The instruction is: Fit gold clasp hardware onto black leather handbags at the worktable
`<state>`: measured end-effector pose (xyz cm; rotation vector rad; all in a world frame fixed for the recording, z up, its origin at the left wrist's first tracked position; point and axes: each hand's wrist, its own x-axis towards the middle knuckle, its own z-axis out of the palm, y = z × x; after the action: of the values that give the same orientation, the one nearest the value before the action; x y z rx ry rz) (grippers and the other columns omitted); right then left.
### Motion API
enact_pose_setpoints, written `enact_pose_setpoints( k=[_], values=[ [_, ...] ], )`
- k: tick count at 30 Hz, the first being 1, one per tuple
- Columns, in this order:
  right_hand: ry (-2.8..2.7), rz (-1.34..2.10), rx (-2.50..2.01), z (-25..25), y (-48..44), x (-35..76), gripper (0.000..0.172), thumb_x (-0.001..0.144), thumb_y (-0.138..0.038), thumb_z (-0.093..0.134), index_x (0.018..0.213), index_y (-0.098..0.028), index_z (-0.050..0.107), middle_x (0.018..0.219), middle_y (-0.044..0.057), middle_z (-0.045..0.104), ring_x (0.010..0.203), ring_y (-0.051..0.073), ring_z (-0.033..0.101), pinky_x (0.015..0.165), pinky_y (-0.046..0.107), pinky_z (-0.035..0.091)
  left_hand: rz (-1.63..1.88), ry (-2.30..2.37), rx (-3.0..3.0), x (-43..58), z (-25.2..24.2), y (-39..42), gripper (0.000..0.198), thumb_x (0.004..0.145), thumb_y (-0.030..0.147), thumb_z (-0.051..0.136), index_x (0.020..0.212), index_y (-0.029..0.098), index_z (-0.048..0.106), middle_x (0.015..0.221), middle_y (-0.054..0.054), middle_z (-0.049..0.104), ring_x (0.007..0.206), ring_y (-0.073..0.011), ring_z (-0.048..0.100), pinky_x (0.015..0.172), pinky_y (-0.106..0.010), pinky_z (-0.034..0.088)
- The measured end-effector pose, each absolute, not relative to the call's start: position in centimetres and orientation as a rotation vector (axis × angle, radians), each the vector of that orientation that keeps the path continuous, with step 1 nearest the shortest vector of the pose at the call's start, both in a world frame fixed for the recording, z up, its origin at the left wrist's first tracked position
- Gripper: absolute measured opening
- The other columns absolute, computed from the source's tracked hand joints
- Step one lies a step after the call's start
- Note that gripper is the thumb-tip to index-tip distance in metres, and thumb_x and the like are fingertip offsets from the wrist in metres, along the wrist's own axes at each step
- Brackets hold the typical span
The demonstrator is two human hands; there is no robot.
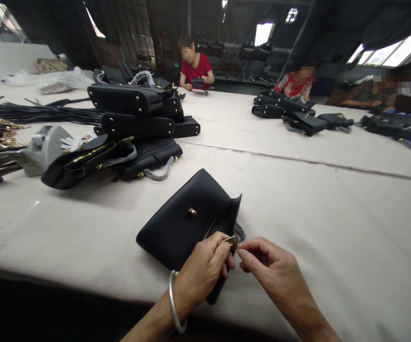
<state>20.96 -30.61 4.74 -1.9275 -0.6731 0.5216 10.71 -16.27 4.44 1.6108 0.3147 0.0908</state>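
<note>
Pale cream worktop (333,228); dim room (170,28), bright window (394,50) upper right.
Lower centre: left grip (203,260) holds gold metal plate (231,241); right grip (275,266) pinched, contents indiscernible.

Smooth, matt leather-look bag (180,223)

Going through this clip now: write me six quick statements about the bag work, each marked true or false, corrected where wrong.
1. The left hand holds a gold-coloured metal piece. True.
2. Only the right wrist wears jewellery. False: a silver bangle is on the left.
3. The right hand has its fingertips close to the metal piece. True.
4. The front of the nearest black bag is bare of metal. False: a gold-coloured clasp sits there.
5. Across the pale table, a person in a red top handles a dark item. True.
6. Every bag lies singly. False: a stack of bags stands at left.
</note>
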Motion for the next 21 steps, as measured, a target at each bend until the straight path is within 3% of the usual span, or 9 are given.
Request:
enact_pose_setpoints(
  k=[11,17,21],
  values=[
    [-0.438,0.68,-2.033,6.5,-32.8,22.0,0.028,0.081,-0.045,0.063,0.084,-0.019,0.074,0.061,0.001,0.07,0.059,0.016,0.066,0.058,0.022,0.053,0.161,0.253,1.886,11.7,2.9,-19.7,0.021,0.1,0.029,0.035,0.1,0.02,0.055,0.082,-0.001,0.065,0.065,-0.0149,0.059,0.063,-0.026,0.042],
    [-0.556,0.688,-2.168,7.0,-33.2,22.6,0.02,0.081,-0.031,0.056,0.07,-0.02,0.068,0.056,-0.001,0.067,0.054,0.014,0.063,0.053,0.022,0.048,0.27,0.136,2.126,11.9,2.2,-20.9,0.026,0.099,0.02,0.031,0.107,0.017,0.055,0.095,-0.008,0.065,0.082,-0.0221,0.063,0.073,-0.032,0.042],
    [-0.644,0.63,-2.228,7.1,-32.8,22.7,0.014,0.074,-0.021,0.05,0.063,-0.021,0.06,0.051,-0.004,0.062,0.049,0.013,0.057,0.048,0.022,0.041,0.279,0.121,2.126,11.9,2.1,-21.1,0.026,0.099,0.019,0.03,0.107,0.016,0.055,0.093,-0.008,0.065,0.077,-0.0213,0.063,0.069,-0.031,0.041]
  ],
)
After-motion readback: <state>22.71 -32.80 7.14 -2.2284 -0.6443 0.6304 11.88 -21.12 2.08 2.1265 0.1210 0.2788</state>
